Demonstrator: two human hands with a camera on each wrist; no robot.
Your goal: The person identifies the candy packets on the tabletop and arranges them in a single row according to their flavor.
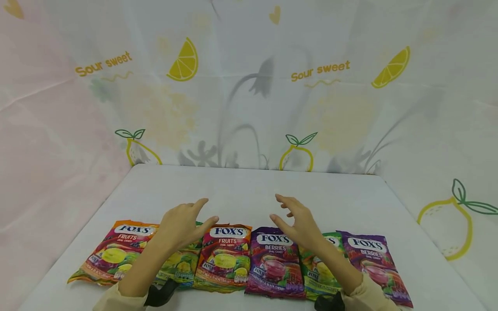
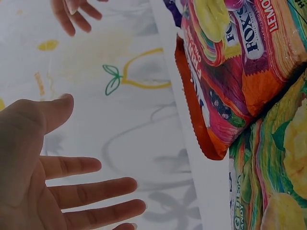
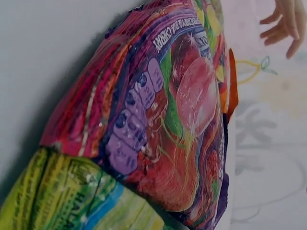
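Observation:
Several Fox's candy bags lie in a row along the near part of the white table. My left hand (image 1: 182, 224) hovers over the left half, fingers extended and holding nothing; its forearm partly hides a green bag (image 1: 180, 264). Beside that are an orange-topped fruits bag (image 1: 225, 259) and another fruits bag (image 1: 114, 255) at the far left. My right hand (image 1: 297, 220) is raised over the right half, fingers loosely spread and empty, near a purple berries bag (image 1: 274, 263). Its forearm crosses a second green bag (image 1: 320, 272). Another purple berries bag (image 1: 379, 263) ends the row.
The white tabletop (image 1: 233, 185) stretches behind the bags to a cloth backdrop (image 1: 241, 86) printed with lemons and lettering. More cloth (image 1: 447, 142) hangs at the sides. Dark straps (image 1: 161, 293) circle the wrists.

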